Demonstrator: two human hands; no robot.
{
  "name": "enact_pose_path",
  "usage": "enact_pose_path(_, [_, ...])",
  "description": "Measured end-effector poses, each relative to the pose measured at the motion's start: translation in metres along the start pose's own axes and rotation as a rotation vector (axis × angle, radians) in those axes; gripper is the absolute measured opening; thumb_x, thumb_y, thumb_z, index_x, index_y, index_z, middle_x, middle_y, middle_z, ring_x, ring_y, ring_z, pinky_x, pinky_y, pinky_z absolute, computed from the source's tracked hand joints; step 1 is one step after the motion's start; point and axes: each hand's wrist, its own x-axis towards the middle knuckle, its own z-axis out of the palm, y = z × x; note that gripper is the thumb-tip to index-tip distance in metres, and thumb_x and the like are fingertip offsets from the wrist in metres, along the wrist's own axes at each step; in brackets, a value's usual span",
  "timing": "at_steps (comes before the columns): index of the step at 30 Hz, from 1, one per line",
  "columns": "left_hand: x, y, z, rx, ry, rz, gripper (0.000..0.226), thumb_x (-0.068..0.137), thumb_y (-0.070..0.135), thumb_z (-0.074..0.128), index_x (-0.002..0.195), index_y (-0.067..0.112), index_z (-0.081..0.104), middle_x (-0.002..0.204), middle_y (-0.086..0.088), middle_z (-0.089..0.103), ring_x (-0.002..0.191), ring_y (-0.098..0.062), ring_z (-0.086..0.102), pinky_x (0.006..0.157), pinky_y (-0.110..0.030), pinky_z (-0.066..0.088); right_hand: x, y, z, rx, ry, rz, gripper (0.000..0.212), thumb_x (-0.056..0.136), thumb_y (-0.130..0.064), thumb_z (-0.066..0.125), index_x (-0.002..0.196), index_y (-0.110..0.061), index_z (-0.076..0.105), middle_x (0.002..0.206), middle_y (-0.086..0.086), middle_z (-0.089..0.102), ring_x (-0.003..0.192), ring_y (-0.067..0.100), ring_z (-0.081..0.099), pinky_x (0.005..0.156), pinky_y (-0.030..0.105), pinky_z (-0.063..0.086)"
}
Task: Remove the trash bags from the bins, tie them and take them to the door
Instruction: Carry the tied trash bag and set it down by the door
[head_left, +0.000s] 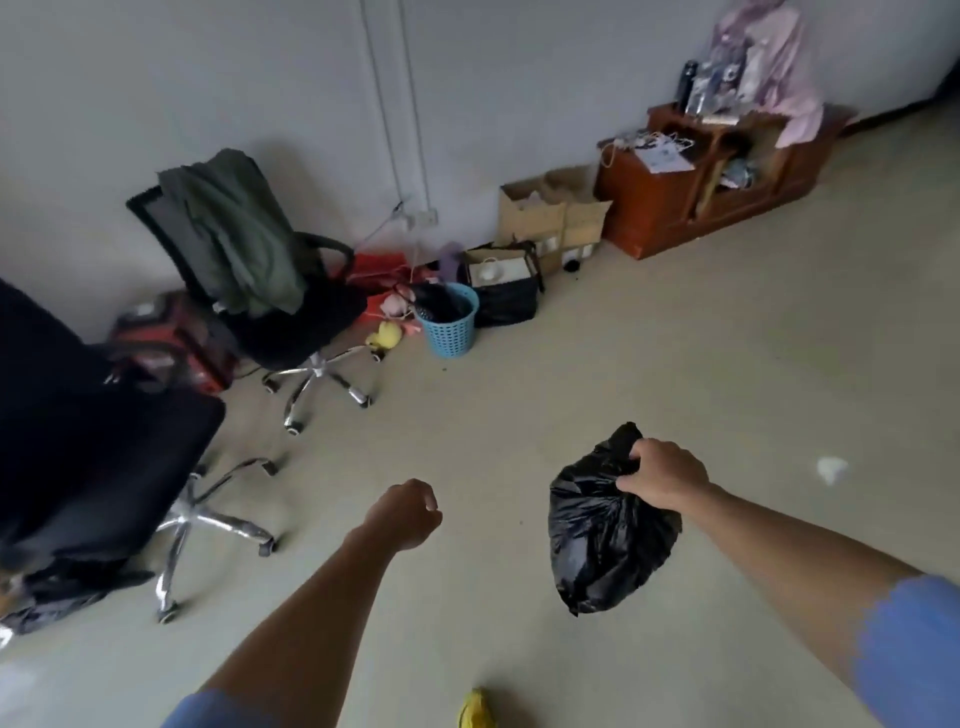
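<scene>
Carrying seemed to be the step in hand. At the left edge of the floor stood a black office chair (104, 457). Behind it, nearer the wall, was a second chair (291, 322) with a green garment (234, 234) over its back. Just right of that chair, at the floor's edge along the wall, sat the blue bin (451, 332), with a black liner (439, 304) in it that had apparently not yet been pulled.

In the foreground the left hand (405, 512) hung over the bare middle of the floor, fingers curled into the palm and holding nothing visible. To its right the right hand (662, 473) gripped the gathered neck of the black trash bag (608, 540), which hung clear of the floor beneath the fist. Whether the neck was knotted could not be told.

No door showed. The next move probably called for either taking this bag to the door or stepping to the bin, where the free hand would have to lift the liner's rim off the basket.
</scene>
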Motion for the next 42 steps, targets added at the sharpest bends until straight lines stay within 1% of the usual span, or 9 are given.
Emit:
enact_pose_path(5, [0.125, 0.100, -0.074, 0.165, -0.040, 0.198, 0.018, 0.087, 0.030, 0.055, 0.100, 0.021, 0.064, 0.114, -0.003, 0.064, 0.108, -0.023, 0.058, 0.090, -0.032, 0.049, 0.060, 0.035, -0.075, 0.122, 0.138, 0.178, 0.038, 0.083, -0.045, 0.066, 0.108, -0.018, 0.055, 0.091, 0.004, 0.063, 0.079, 0.023, 0.060, 0.065, 0.033, 0.045])
enact_pose_path(11, [0.251, 0.245, -0.097, 0.240, -0.078, 0.383, 0.023, 0.088, 0.031, 0.055, 0.108, 0.022, 0.062, 0.120, -0.001, 0.060, 0.111, -0.022, 0.056, 0.090, -0.032, 0.046, 0.149, 0.102, -0.145, 0.229, 0.250, 0.338, 0.033, 0.077, -0.043, 0.067, 0.087, -0.012, 0.062, 0.080, 0.005, 0.066, 0.073, 0.023, 0.062, 0.064, 0.033, 0.050])
enact_pose_path(16, [0.351, 0.364, -0.098, 0.286, -0.113, 0.457, 0.023, 0.088, 0.032, 0.054, 0.108, 0.023, 0.062, 0.118, -0.002, 0.060, 0.110, -0.022, 0.056, 0.091, -0.034, 0.048, 0.247, 0.174, -0.199, 0.281, 0.245, 0.419, 0.027, 0.071, -0.040, 0.066, 0.066, -0.016, 0.054, 0.056, 0.001, 0.050, 0.050, 0.021, 0.050, 0.051, 0.026, 0.034])
enact_pose_path(20, [0.425, 0.459, -0.109, 0.314, -0.156, 0.454, 0.023, 0.088, 0.031, 0.054, 0.108, 0.022, 0.062, 0.116, -0.002, 0.061, 0.098, -0.021, 0.058, 0.084, -0.031, 0.049, 0.325, 0.231, -0.256, 0.335, 0.223, 0.479, 0.036, 0.068, -0.041, 0.065, 0.076, -0.006, 0.067, 0.055, 0.001, 0.053, 0.050, 0.021, 0.051, 0.051, 0.026, 0.035])
enact_pose_path(23, [0.474, 0.528, -0.124, 0.303, -0.156, 0.489, 0.022, 0.088, 0.029, 0.053, 0.105, 0.021, 0.063, 0.110, -0.004, 0.065, 0.094, -0.022, 0.061, 0.081, -0.032, 0.052, 0.374, 0.268, -0.307, 0.341, 0.257, 0.472, 0.040, 0.071, -0.042, 0.068, 0.090, -0.007, 0.071, 0.072, 0.008, 0.069, 0.056, 0.021, 0.055, 0.054, 0.027, 0.041])
enact_pose_path(27, [0.540, 0.605, -0.137, 0.301, -0.170, 0.500, 0.022, 0.090, 0.028, 0.052, 0.107, 0.020, 0.063, 0.110, -0.002, 0.064, 0.094, -0.021, 0.057, 0.080, -0.031, 0.049, 0.435, 0.308, -0.370, 0.355, 0.283, 0.515, 0.031, 0.075, -0.040, 0.070, 0.079, -0.010, 0.061, 0.072, 0.006, 0.061, 0.064, 0.023, 0.061, 0.054, 0.027, 0.042])
enact_pose_path(31, [0.628, 0.681, -0.141, 0.319, -0.159, 0.518, 0.021, 0.088, 0.030, 0.053, 0.105, 0.023, 0.063, 0.109, -0.001, 0.064, 0.089, -0.018, 0.055, 0.079, -0.030, 0.048, 0.516, 0.360, -0.418, 0.376, 0.299, 0.556, 0.031, 0.071, -0.039, 0.070, 0.067, -0.012, 0.056, 0.058, 0.003, 0.053, 0.054, 0.023, 0.055, 0.050, 0.025, 0.035])
enact_pose_path(38, [0.800, 0.854, -0.162, 0.354, -0.196, 0.615, 0.024, 0.088, 0.029, 0.053, 0.109, 0.022, 0.063, 0.116, 0.000, 0.063, 0.107, -0.021, 0.057, 0.088, -0.030, 0.046, 0.669, 0.454, -0.506, 0.432, 0.341, 0.701, 0.043, 0.070, -0.043, 0.070, 0.100, -0.011, 0.070, 0.089, 0.005, 0.071, 0.070, 0.020, 0.061, 0.063, 0.028, 0.048])
enact_pose_path(42, [0.872, 0.975, -0.185, 0.384, -0.211, 0.714, 0.025, 0.091, 0.029, 0.054, 0.112, 0.019, 0.061, 0.122, -0.001, 0.060, 0.111, -0.022, 0.058, 0.094, -0.033, 0.047, 0.727, 0.495, -0.576, 0.417, 0.386, 0.753, 0.030, 0.078, -0.040, 0.067, 0.101, -0.022, 0.064, 0.092, 0.000, 0.065, 0.080, 0.022, 0.058, 0.066, 0.029, 0.045])
